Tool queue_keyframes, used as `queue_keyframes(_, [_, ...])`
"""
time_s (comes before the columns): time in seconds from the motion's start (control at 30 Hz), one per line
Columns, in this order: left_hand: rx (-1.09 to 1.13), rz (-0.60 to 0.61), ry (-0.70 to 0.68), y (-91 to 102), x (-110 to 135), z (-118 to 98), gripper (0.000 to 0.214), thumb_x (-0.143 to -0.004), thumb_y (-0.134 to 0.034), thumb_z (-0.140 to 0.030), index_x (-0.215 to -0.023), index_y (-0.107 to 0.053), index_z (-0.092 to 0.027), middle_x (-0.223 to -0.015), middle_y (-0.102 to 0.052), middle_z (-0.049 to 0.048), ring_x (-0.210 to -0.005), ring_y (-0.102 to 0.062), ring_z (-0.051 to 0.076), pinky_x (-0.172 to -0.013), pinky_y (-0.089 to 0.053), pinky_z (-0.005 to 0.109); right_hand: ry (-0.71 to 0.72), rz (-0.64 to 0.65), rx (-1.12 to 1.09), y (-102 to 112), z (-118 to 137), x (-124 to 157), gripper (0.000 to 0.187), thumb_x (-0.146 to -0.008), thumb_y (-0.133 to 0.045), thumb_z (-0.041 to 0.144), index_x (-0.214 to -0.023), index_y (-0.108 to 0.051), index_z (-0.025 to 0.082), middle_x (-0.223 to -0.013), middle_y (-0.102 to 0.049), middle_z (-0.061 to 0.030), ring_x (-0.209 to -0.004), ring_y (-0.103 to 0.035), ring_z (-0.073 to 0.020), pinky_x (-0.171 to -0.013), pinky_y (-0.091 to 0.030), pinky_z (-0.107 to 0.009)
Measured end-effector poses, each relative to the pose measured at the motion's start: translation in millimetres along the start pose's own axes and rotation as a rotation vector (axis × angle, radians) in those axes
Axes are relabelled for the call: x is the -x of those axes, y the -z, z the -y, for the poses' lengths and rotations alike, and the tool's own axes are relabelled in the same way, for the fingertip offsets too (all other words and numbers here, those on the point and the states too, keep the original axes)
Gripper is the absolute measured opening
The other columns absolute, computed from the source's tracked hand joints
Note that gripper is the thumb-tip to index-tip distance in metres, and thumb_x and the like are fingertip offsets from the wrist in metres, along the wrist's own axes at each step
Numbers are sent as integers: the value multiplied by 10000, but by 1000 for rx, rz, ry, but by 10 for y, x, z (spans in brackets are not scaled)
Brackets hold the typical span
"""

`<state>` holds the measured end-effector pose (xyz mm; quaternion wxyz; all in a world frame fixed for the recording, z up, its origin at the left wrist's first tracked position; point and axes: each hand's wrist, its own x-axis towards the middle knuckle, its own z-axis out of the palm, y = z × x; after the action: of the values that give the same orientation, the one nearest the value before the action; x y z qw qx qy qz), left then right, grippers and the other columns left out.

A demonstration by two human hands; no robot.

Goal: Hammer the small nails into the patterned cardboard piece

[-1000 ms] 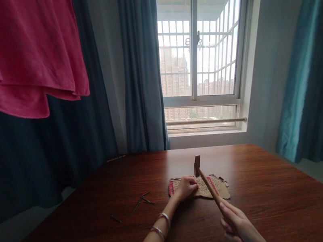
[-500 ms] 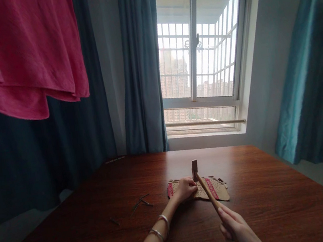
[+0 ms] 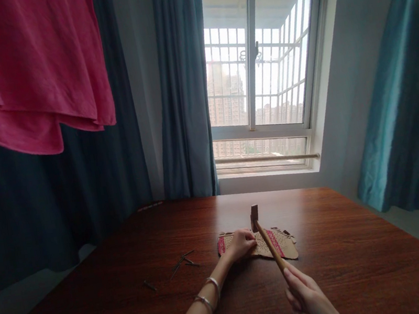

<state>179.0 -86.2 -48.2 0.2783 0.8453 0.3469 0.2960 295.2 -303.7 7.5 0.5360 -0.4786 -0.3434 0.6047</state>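
Observation:
A hammer point(image 3: 270, 243) with a wooden handle is gripped near its lower end by my right hand point(image 3: 309, 295). Its metal head is raised close to my left hand point(image 3: 243, 243), just right of the fingertips. The left fingers are pinched together over a flat piece of cardboard point(image 3: 287, 247) with pink bands and many small dark marks. What sits between those fingers, if anything, is hidden. Several thin, dark nails point(image 3: 184, 261) lie loose on the table to the left of that hand, and a shorter one point(image 3: 149, 285) lies farther left.
Under everything is a brown wooden table point(image 3: 351, 272). Blue curtains point(image 3: 182, 87) hang behind it beside a barred window point(image 3: 274, 62). A pink towel point(image 3: 41, 72) hangs at the upper left, above the table's height.
The hammer head has shifted very slightly, staying raised near the left fingers. Both hands keep nearly the same place and grip.

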Motion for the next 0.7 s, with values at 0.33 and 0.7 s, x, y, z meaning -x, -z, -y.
queue_keyframes(0.33, [-16, 19, 25, 13, -7, -15, 196, -684, -550, -255, -720, -692, -126, -754, -639, 20, -651, -526, 105, -596, -368, 177, 34, -25, 20, -31, -29, 6, 816, -698, -566, 545, -1324, -250, 129, -398, -337, 127, -277, -154, -4, -237, -123, -107])
queue_keyframes(0.7, [37, 7, -36, 13, -11, 3, 191, -687, -564, -262, -688, -687, -116, -717, -617, 17, -656, -527, 107, -604, -373, 172, 20, 38, -72, 93, -68, -50, 779, -723, -555, 523, -1328, -220, 165, -401, -372, 123, -255, -160, 1, -239, -104, -111])
